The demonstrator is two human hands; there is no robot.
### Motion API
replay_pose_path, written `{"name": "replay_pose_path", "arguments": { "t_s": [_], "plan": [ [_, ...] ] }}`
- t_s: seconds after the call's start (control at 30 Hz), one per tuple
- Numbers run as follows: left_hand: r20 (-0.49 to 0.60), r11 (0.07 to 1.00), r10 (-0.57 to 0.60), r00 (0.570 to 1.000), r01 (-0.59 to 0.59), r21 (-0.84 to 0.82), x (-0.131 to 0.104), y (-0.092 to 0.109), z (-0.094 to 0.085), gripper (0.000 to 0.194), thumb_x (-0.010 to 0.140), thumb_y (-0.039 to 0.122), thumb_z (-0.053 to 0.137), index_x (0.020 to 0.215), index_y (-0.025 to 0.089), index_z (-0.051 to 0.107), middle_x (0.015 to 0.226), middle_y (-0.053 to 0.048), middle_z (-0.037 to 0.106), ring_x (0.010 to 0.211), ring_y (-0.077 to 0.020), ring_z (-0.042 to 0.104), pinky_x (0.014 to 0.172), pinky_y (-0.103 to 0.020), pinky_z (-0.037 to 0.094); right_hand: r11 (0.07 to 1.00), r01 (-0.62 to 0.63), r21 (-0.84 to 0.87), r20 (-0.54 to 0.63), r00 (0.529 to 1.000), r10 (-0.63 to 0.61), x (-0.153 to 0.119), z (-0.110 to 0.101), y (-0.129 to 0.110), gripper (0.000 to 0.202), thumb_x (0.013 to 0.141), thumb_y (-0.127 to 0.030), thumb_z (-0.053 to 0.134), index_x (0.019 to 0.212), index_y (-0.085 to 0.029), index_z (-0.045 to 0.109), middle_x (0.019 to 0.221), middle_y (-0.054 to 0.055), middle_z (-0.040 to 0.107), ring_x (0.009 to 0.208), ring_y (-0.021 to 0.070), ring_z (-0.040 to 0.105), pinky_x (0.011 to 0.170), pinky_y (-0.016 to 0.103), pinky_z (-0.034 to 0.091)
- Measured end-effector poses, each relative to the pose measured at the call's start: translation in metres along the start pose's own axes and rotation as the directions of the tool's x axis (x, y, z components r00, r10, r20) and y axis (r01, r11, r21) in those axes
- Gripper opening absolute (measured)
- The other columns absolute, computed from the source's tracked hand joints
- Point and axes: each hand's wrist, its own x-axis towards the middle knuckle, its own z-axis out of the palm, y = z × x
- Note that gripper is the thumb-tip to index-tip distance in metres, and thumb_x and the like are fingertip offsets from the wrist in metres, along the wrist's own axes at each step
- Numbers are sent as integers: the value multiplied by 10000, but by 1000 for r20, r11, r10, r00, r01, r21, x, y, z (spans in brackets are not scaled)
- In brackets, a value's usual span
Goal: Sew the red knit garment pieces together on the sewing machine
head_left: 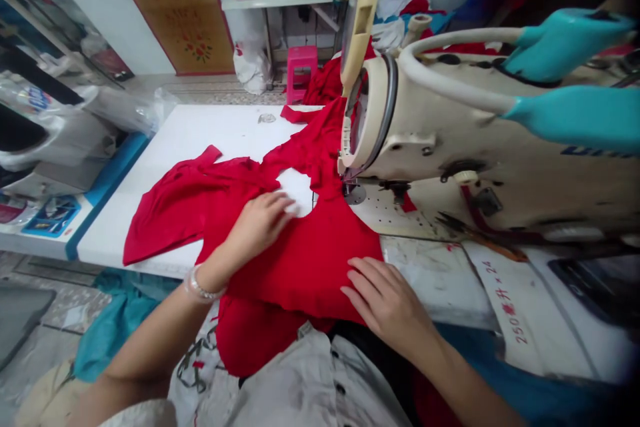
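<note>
- Both hands lie flat on the red fabric (pixel 300 253), palms down, fingers stretched; neither one grips anything.
- Her left hand (pixel 260 220) presses the cloth near the curved cut-out, where the white table shows through. A beaded bracelet (pixel 203 288) sits on this wrist.
- Her right hand (pixel 385 300) rests on the near edge of the cloth, close to the table border, fingers pointing to the left.
- The red fabric is spread over the white table (pixel 200 127) in front of the person. One part goes under the needle area of the sewing machine (pixel 450 147), another part hangs down over the table edge onto the lap.
- I judge the cloth to be light, thin and very soft. It makes folds easily and will slide on the smooth table, so flat palms hold it better than a pinch. To take hold, the edges near the cut-out or the near hem look like the good places.
- The cream-coloured machine stands at the right, with two turquoise parts (pixel 565 40) on top.
- Further away I see a pink stool (pixel 301 70) on the floor, a second table (pixel 280 0) with a machine by the wall, and more red cloth piled behind.
</note>
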Motion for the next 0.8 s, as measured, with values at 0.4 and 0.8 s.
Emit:
{"name": "replay_pose_path", "arguments": {
  "t_s": [0.4,0.8],
  "plan": [
    [27,895,-381,924,361,263,30,-95,-65,544,903,544,627,1330,207,637,1428,-172,583,1355,-389,499,1137,-631,336,998,-65,16,17,998,64,-3,3,-3,81,964,-180,565,994,-146,633,1122,143,695,1055,274,605,930,456,472],
    [358,987,-82,930,27,157,-46,32,-23,586,873,637,629,1364,318,612,1516,-150,469,1355,-426,447,1064,-638,414,997,-55,-51,-12,998,55,4,6,13,238,963,-258,602,1108,-74,643,1194,205,661,1134,327,592,947,472,474]
  ]
}}
